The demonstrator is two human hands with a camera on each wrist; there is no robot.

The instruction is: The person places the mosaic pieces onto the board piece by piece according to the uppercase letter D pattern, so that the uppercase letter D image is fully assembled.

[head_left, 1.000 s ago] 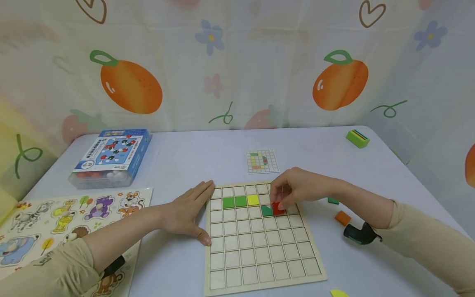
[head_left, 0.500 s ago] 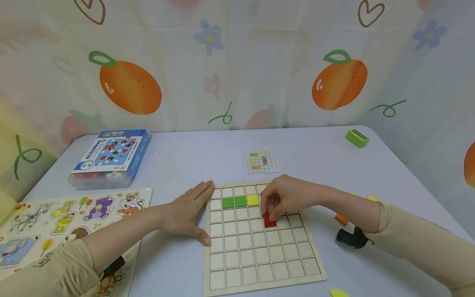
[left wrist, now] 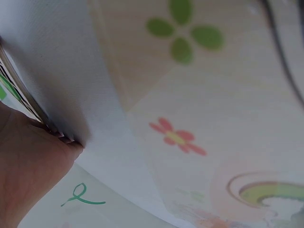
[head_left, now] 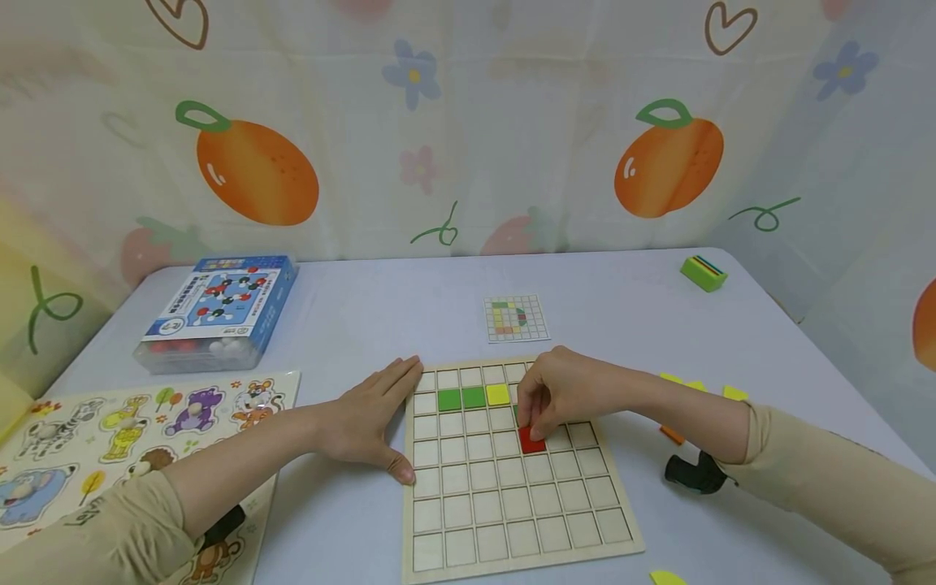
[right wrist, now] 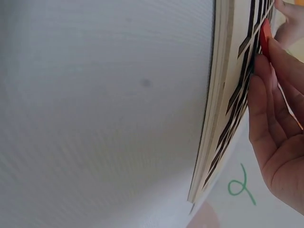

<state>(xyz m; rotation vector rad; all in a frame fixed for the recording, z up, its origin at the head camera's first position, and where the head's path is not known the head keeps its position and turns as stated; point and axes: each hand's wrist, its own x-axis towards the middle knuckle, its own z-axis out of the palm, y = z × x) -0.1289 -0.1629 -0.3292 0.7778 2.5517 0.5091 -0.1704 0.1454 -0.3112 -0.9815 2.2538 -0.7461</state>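
Observation:
A wooden grid board (head_left: 522, 539) lies on the table, with two green square tiles (head_left: 449, 400) and a yellow square tile (head_left: 498, 394) in one of its upper rows. My right hand (head_left: 566, 394) pinches a red square tile (head_left: 532, 441) between thumb and fingers, over a cell right of the board's middle. In the right wrist view the red tile (right wrist: 264, 39) looks tilted against the grid. A sliver of green tile (head_left: 516, 412) shows beside my right fingers, mostly covered. My left hand (head_left: 366, 418) lies flat with straight fingers along the board's left edge, its fingertips and thumb touching it.
A small pattern card (head_left: 516, 318) lies behind the board. Yellow pieces (head_left: 734, 392) and an orange piece (head_left: 672, 435) lie by the right forearm, another yellow piece (head_left: 667, 578) in front. At left are a boxed kit (head_left: 219, 313) and an animal puzzle (head_left: 95, 439); a green block (head_left: 704, 274) stands back right.
My right hand has moved left and slightly toward me with the red tile, from beside the green tile to a cell in the row below. My left hand has stayed still.

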